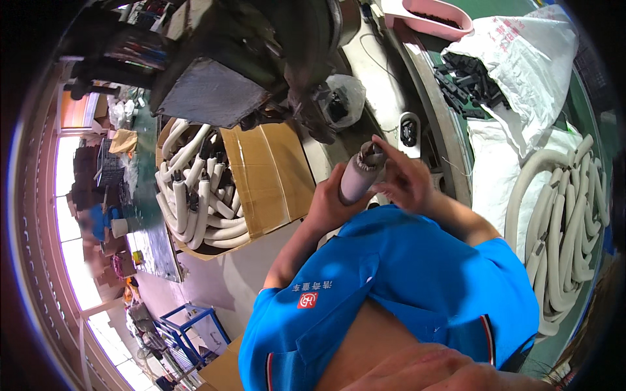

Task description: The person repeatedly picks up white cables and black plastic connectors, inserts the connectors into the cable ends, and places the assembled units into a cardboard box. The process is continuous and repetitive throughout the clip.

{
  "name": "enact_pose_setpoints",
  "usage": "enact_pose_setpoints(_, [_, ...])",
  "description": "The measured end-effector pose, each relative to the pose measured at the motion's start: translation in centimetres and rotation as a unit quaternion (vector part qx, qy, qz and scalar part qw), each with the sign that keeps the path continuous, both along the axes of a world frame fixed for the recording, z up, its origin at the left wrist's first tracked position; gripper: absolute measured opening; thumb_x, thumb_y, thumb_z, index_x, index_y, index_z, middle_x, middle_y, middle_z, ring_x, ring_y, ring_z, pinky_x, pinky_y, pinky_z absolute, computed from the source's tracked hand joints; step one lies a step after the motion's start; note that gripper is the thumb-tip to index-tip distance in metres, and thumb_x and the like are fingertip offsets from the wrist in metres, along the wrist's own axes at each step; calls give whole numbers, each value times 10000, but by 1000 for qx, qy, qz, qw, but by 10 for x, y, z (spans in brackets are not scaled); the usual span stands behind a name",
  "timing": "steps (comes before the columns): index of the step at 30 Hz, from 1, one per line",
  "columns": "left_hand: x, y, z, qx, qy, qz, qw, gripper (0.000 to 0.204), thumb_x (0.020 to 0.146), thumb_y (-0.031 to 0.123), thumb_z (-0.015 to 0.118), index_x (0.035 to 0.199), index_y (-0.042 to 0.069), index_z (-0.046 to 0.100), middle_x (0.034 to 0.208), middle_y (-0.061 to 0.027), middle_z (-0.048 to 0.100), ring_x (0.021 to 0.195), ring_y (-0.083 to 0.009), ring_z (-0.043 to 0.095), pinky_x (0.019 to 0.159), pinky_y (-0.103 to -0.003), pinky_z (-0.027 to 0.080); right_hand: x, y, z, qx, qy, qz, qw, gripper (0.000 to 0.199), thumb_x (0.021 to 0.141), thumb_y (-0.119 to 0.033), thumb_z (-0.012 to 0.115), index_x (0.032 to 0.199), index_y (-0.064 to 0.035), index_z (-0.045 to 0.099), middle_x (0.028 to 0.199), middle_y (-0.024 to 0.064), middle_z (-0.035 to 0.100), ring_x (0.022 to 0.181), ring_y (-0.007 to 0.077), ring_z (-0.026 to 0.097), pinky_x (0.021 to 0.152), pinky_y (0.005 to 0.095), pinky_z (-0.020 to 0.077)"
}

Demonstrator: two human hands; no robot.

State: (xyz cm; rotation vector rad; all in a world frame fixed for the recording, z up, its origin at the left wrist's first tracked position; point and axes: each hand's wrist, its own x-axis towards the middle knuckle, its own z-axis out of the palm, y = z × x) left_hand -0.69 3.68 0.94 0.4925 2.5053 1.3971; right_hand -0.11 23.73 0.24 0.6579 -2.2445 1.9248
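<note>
My left hand [324,201] is wrapped round a short, pale foam-covered tube [357,179], tilted up in front of my chest. The tube's upper end has a ragged rim with something dark inside. My right hand [407,179] is at that end, with its fingers bent and the fingertips against the rim. Whether those fingers pinch a small part there is hidden. Just beyond the hands, a small white tray [409,137] with dark small parts lies on the bench.
A dark metal machine [215,91] looms ahead at the left. Below it stands a cardboard box [270,179] full of white foam-covered tubes [202,208]. At right are a white sack [521,72] with black plastic pieces [469,85], curved foam tubes [554,228] and a pink scoop [440,18].
</note>
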Motion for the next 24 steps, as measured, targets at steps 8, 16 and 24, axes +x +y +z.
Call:
enact_pose_setpoints(8, [0,6,13,129,-64,-11,990,530,696,99,731,1153,43,469,980,-92,615,902,-169,591,774,-310,474,-15,-21,17,25,293,-86,952,549,714,-157,759,1161,59,523,782,144,645,561,198,594,510,280,461])
enact_pose_setpoints(16, [-7,-9,2,154,-149,-42,976,493,711,90,709,1150,49,490,992,-61,604,911,-133,558,806,-291,457,-40,-13,22,33,252,125,959,263,724,-154,749,867,-34,564,576,78,525,475,227,539,433,302,401])
enact_pose_setpoints(24, [-6,-7,2,88,-78,2,993,461,717,155,713,1109,28,507,921,-117,626,844,-177,598,777,-331,472,-34,-2,23,-194,-241,165,937,125,887,-167,605,881,-45,627,709,-42,552,603,11,446,517,182,340])
